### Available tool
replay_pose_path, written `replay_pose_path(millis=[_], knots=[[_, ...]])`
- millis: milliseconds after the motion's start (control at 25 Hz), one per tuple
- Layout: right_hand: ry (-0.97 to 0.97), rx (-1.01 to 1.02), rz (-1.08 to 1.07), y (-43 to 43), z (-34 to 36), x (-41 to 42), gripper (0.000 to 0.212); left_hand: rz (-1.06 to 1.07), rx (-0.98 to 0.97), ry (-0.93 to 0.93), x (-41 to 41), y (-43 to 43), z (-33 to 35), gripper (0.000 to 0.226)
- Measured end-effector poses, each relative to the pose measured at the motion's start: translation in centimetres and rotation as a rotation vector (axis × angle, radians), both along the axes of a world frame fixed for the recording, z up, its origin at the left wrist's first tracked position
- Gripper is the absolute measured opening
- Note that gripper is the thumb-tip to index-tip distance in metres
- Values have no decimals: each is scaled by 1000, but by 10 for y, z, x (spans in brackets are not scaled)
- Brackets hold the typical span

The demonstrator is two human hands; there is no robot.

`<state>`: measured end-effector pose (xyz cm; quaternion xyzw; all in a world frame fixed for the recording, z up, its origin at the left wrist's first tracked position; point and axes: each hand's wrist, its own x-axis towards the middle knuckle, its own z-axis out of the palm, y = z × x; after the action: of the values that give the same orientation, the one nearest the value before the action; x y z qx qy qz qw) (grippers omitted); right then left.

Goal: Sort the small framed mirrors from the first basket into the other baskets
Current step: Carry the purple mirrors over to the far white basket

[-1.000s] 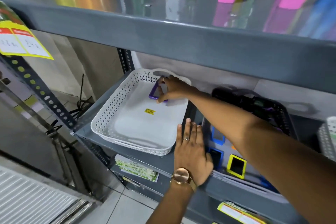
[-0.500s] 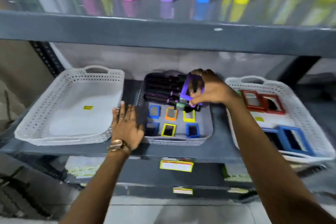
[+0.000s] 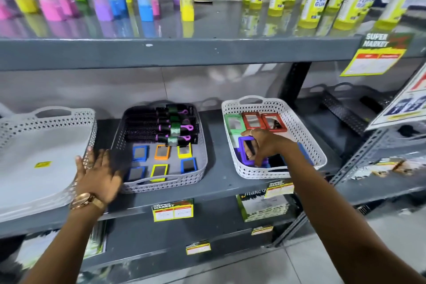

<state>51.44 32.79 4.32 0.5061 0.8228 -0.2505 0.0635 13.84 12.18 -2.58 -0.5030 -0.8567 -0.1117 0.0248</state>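
My right hand [image 3: 265, 143] is inside the right white basket [image 3: 306, 127] and grips a purple framed mirror [image 3: 243, 148], held low over the basket floor. A green framed mirror [image 3: 233, 124] and two red ones [image 3: 253, 120] lie at the back of that basket; blue frames are partly hidden under my arm. The middle grey basket [image 3: 200, 168] holds several small mirrors with blue, orange and yellow frames [image 3: 162, 151]. My left hand [image 3: 98, 174] rests flat with fingers spread on the shelf between the left white basket [image 3: 90, 122] and the grey one.
Black and purple hairbrushes [image 3: 161, 127] fill the back of the grey basket. The left white basket holds only a yellow sticker [image 3: 42, 164]. Coloured bottles stand on the shelf above [image 3: 161, 50]. Price tags hang on the shelf edges.
My right hand carried the purple mirror from the left white basket, over the grey basket, into the right white basket. The view swung right. My left hand stayed on the shelf.
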Motion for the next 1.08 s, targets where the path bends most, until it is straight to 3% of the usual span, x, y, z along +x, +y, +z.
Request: replay_pose_path(millis=[200, 440, 640, 760, 880, 1080], knots=[[-32, -7, 64, -3, -16, -9, 93, 24, -79, 1, 2, 0, 3, 84], [-64, -54, 37, -11, -9, -17, 77, 19, -97, -4, 2, 2, 2, 85], [-175, 26, -2, -14, -3, -22, 95, 20, -119, -28, 1, 2, 4, 85], [47, 323, -10, -32, 16, -47, 81, 23, -250, -60, 1, 1, 11, 84], [403, 349, -42, -61, 18, -98, 63, 45, -279, -163, 1, 12, 26, 74], [242, 244, -238, -77, -22, -153, 40, 51, -88, -376, -9, 40, 28, 72]])
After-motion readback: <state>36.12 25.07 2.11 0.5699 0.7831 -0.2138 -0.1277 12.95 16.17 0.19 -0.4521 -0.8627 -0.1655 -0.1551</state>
